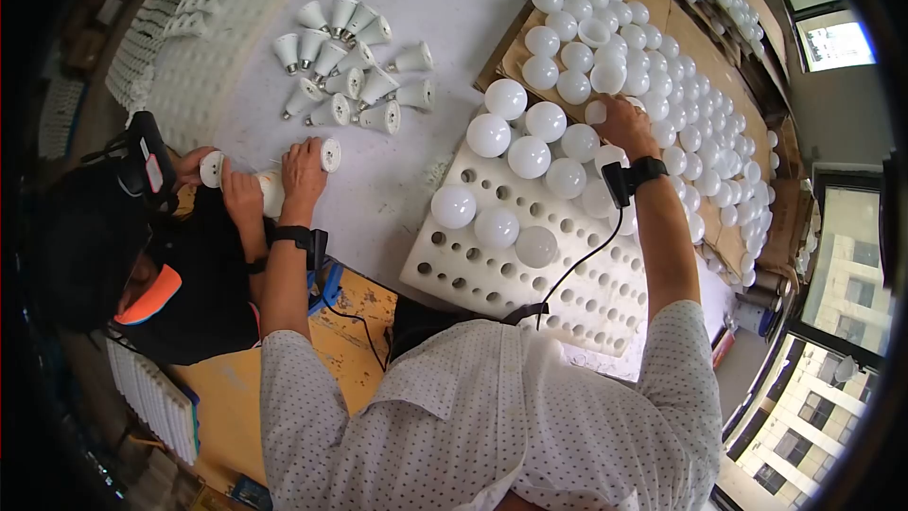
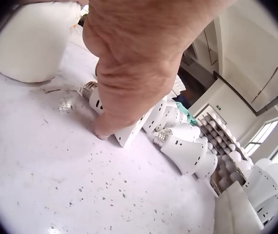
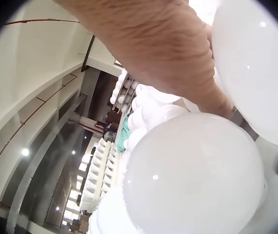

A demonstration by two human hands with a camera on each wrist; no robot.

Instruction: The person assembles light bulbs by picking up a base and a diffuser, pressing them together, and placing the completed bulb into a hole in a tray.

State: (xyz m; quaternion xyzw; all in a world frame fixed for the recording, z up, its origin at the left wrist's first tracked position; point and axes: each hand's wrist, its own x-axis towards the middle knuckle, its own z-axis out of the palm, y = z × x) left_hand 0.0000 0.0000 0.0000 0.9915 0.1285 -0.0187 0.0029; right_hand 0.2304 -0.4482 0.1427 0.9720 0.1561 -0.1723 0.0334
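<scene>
My left hand (image 1: 303, 173) grips a white lamp housing (image 1: 330, 155) lying on its side at the table's left; in the left wrist view the thumb of the hand (image 2: 134, 68) lies against the housing (image 2: 128, 132). At the right, my right hand (image 1: 628, 125) has its fingers curled at a white globe (image 1: 596, 113), where the foam board's upper edge meets the cardboard. The right wrist view shows the hand (image 3: 168, 53) behind a large globe (image 3: 195, 170), its fingertips mostly hidden. Several globes stand on the holed foam board (image 1: 492, 270).
Several loose housings (image 1: 329, 59) lie beyond my left hand. Many globes cover the cardboard (image 1: 515, 55) at the right. Another person's hand (image 1: 243, 197) is close to my left hand, beside a white cylindrical thing (image 1: 270, 193). Foam trays (image 1: 203, 47) stand far left.
</scene>
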